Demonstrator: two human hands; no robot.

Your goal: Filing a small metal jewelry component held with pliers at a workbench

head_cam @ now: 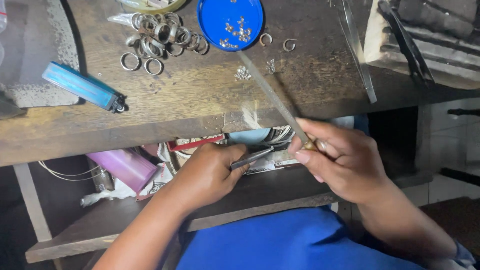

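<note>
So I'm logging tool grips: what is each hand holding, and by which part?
Right hand grips a long file at its handle end. Left hand pinches metal tweezers near their rear end.

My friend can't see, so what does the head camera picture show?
A person's right hand holds a long metal file, and the left hand grips small tweezers, over a worn wooden bench. Metal rings, a blue dish and a blue lighter lie on it.

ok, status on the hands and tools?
Left hand shut on tweezers. Right hand shut on file, its tip near the blue dish. Pile of rings lies clear.
</note>
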